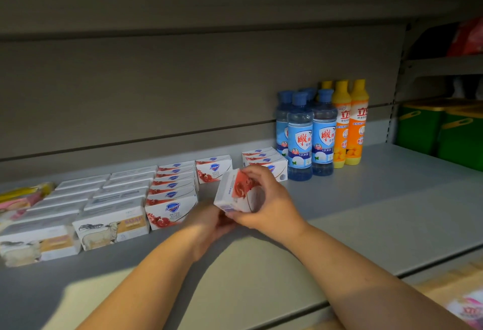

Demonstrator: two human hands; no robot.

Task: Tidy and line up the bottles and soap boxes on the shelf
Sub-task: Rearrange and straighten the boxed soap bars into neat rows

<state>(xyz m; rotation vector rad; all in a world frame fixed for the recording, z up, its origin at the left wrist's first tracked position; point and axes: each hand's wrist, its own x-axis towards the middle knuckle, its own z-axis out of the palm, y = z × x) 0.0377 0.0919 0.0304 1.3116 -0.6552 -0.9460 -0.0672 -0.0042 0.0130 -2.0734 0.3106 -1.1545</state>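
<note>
A red-and-white soap box (235, 191) is tilted just above the grey shelf (366, 212). My right hand (269, 201) grips it from the right, thumb and fingers curled round its top and bottom. My left hand (209, 222) holds its lower left corner from below. To the left runs a row of red-and-white soap boxes (171, 196), and one more such box (213, 171) stands behind. White soap boxes with a sheep picture (109, 225) fill the left rows. Blue bottles (311, 133) and orange bottles (351, 123) stand at the back right.
A short stack of white soap boxes (264, 160) sits beside the blue bottles. Pink and yellow packets (21, 196) lie at the far left. Green bins (444, 131) fill the neighbouring shelf bay on the right. A lower shelf edge (431, 269) shows at the bottom right.
</note>
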